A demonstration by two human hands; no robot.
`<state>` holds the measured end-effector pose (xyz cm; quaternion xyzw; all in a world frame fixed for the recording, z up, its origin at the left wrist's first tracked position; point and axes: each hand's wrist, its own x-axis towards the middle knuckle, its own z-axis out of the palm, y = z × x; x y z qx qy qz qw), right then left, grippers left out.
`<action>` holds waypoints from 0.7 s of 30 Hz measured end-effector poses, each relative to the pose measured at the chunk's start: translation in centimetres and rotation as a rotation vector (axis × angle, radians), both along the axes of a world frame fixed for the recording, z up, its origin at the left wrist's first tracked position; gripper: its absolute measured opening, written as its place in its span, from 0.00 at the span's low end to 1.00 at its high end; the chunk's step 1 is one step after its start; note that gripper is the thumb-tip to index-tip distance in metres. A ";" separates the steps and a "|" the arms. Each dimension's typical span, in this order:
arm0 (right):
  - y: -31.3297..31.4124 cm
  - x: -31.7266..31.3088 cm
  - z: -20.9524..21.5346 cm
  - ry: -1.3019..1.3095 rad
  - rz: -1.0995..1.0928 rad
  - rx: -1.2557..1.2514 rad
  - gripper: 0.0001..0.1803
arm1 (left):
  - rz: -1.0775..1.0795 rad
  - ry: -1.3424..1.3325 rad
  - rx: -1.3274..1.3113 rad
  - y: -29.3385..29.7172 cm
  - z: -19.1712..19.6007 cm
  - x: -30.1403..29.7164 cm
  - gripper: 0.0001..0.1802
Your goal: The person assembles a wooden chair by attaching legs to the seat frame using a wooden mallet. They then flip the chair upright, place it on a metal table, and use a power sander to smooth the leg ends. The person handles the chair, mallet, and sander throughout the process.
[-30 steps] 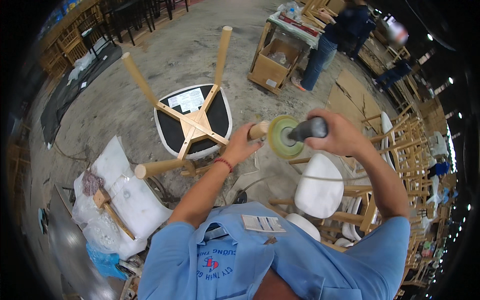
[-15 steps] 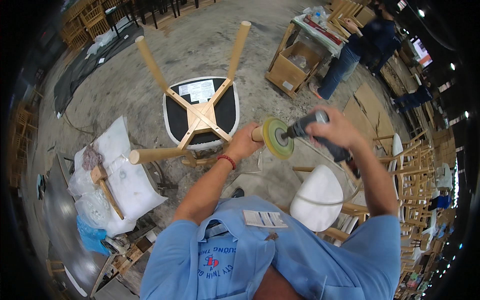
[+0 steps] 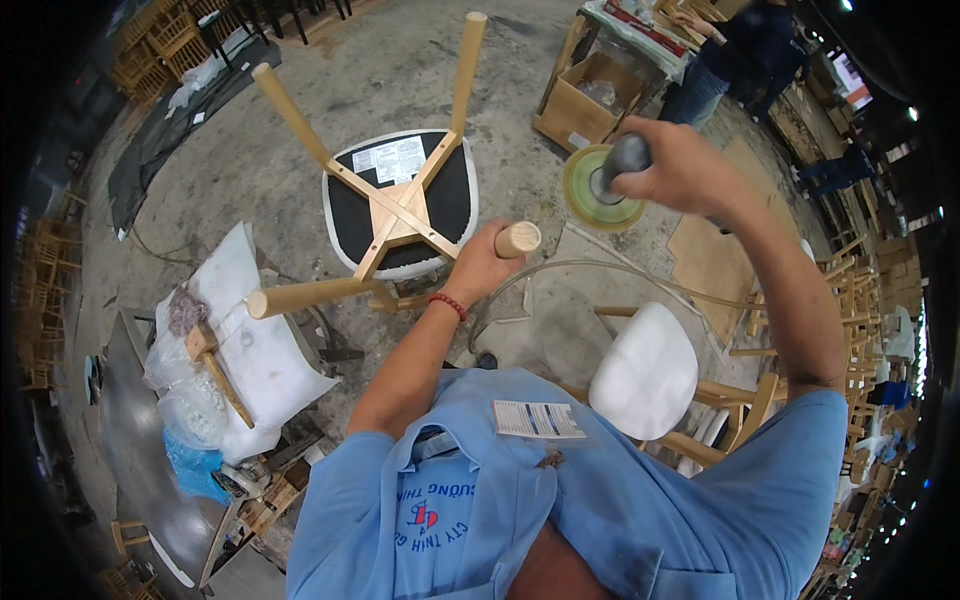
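An upturned wooden chair [image 3: 400, 210] with a black seat underside and pale seat edge is in front of me, its legs pointing up and outward. My left hand [image 3: 480, 268] is wrapped round one of its legs [image 3: 518, 239], just below the round end. My right hand [image 3: 672, 165] grips a dark disc sander [image 3: 628, 156] with a yellow-green sanding disc. The disc [image 3: 600, 195] is up and to the right of the leg end, apart from it. My right fingers partly hide the sander's body.
A hose [image 3: 580, 264] curves over the floor. A white-seated chair [image 3: 645, 370] stands close at right. At left, a wooden mallet [image 3: 218, 375] rests on white padding [image 3: 265, 340]. A cardboard box [image 3: 585, 115] sits under a bench, with a person [image 3: 750, 50] beside it.
My right hand has lifted the sander off the leg end, up and to the right. My left hand keeps its grip on the leg, whose round end now shows.
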<state>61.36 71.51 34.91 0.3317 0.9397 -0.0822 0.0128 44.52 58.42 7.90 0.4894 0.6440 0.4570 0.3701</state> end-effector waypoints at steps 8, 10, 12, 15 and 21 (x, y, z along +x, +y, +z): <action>3.2 1.5 1.9 0.409 -0.361 -0.453 0.25 | -0.286 -0.088 0.053 0.7 5.6 -1.2 0.20; 4.3 0.7 1.7 0.482 -0.349 -0.468 0.26 | -0.431 -0.039 -0.026 2.1 6.4 -2.2 0.17; 5.7 -0.3 1.5 0.517 -0.359 -0.466 0.23 | -0.556 -0.114 -0.039 4.0 5.6 -2.4 0.14; 8.1 -2.7 1.3 0.568 -0.416 -0.473 0.22 | -0.879 -0.137 -0.285 7.3 7.9 -3.6 0.14; 13.3 -12.1 3.4 0.501 -0.460 -0.365 0.22 | -0.639 -0.115 -0.240 15.6 -3.7 -10.3 0.16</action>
